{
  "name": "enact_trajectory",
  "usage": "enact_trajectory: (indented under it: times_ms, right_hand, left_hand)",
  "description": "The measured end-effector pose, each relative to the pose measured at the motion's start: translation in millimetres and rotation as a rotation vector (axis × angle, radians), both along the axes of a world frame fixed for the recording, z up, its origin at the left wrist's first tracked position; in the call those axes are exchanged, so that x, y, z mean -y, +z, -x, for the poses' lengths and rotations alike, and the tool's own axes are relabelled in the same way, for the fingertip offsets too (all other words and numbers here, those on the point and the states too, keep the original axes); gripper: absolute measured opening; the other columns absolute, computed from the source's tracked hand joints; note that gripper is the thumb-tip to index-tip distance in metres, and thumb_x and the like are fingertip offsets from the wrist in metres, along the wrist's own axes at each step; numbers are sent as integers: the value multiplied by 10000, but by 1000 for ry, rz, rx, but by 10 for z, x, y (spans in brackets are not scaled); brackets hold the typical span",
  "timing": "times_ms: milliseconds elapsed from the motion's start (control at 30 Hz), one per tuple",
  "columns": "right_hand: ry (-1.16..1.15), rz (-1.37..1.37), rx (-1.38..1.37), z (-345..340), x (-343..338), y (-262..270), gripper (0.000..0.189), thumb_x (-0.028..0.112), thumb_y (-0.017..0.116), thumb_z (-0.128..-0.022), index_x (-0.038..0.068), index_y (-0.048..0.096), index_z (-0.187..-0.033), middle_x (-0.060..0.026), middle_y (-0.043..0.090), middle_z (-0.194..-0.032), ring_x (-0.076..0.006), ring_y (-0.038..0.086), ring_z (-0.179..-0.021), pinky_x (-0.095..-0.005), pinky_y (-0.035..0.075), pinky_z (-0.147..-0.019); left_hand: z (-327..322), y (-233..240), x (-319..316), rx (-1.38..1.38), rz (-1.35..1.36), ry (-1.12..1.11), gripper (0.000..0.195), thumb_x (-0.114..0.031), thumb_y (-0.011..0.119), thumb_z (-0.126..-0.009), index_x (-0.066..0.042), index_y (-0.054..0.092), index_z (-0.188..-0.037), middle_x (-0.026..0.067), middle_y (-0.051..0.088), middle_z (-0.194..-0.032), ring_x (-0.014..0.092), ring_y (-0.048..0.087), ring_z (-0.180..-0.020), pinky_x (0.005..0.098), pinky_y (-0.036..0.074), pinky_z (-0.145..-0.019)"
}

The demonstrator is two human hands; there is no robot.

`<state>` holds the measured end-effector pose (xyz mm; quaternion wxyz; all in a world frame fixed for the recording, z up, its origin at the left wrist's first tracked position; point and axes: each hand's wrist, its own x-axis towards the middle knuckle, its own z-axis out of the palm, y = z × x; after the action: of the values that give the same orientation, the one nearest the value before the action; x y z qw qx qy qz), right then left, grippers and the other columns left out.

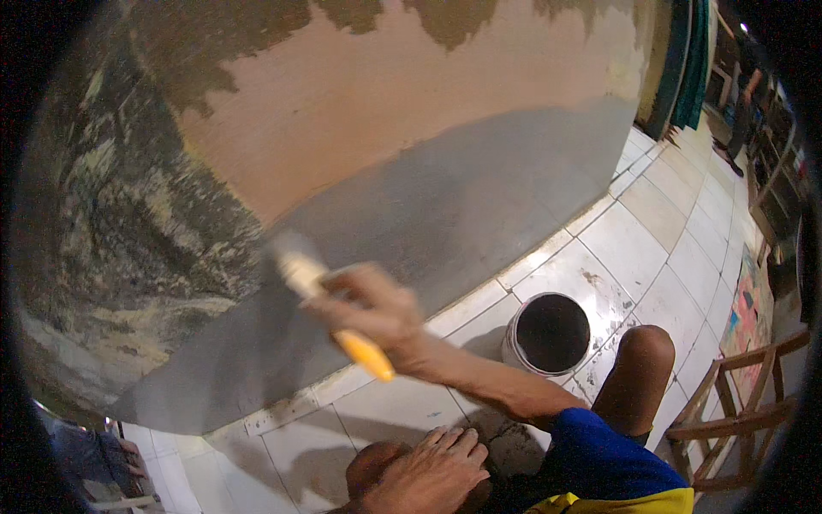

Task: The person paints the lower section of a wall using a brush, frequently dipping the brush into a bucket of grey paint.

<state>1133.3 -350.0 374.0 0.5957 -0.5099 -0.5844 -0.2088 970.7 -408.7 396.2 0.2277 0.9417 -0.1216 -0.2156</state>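
Observation:
My right hand (376, 311) is closed around the handle of a paintbrush (366, 355), whose yellow-orange end sticks out below the fist. The bristle end, blurred, meets or is very near the wall (411, 205) at the border of a dark grey painted band. Above that band the wall is pinkish, with brown patches on top and dark mottled stains at the left. My left hand (427, 472) lies flat on my bent knee, fingers spread, holding nothing. A round bucket (512, 347) with dark contents stands on the floor, right of my right forearm.
White floor tiles (620, 250) run along the wall's foot, smudged near the bucket. A wooden frame (732, 427) stands at the lower right. Green cloth (693, 83) hangs at the wall's right end. Another person (738, 128) stands at the far right; dark clothing (96, 453) shows at lower left.

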Motion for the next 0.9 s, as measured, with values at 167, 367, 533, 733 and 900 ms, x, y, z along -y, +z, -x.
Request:
enact_trajectory:
  times_ms: [167,367,533,733,900]
  right_hand:
    - [262,57,-158,-366,154,-9,290,42,736,-764,99,694,-1045,-110,661,-986,-250,652,-877,-335,541,-738]
    - [189,-111,-637,-2342,1329,-601,263,152,629,-945,44,615,-1183,-106,642,-1179,-221,626,-1028,-380,544,-855]
    - [-296,-218,-465,-2325,1677,-12,187,129,644,-940,65,638,-1116,-66,620,-1063,-175,627,-971,-295,549,-789]
    - [70,-42,-362,-2097,1231,372,209,149,702,-897,52,680,-1081,-68,652,-1067,-170,619,-984,-294,523,-826]
    - [36,-127,-523,-3238,1783,182,271,167,672,-927,6,650,-1144,-94,681,-1110,-191,657,-958,-300,574,-752]
  left_hand:
    - [-98,177,120,-66,72,87,378,-298,513,-939,36,564,-1110,244,518,-1271,395,444,-1265,469,310,-1113]
    - [-79,94,116,-100,22,37,510,-398,471,-950,36,561,-1201,228,527,-1305,376,430,-1286,471,299,-1125]
    - [-213,141,141,-128,6,127,500,-413,457,-958,4,574,-1208,211,540,-1305,363,447,-1270,451,321,-1116]
    - [-454,73,166,-162,-41,199,453,-396,516,-946,-27,592,-1198,185,558,-1295,336,486,-1235,414,363,-1087]
    - [-449,101,307,-16,-1,322,465,-392,578,-909,-36,607,-1206,144,603,-1249,338,530,-1200,403,425,-1026]
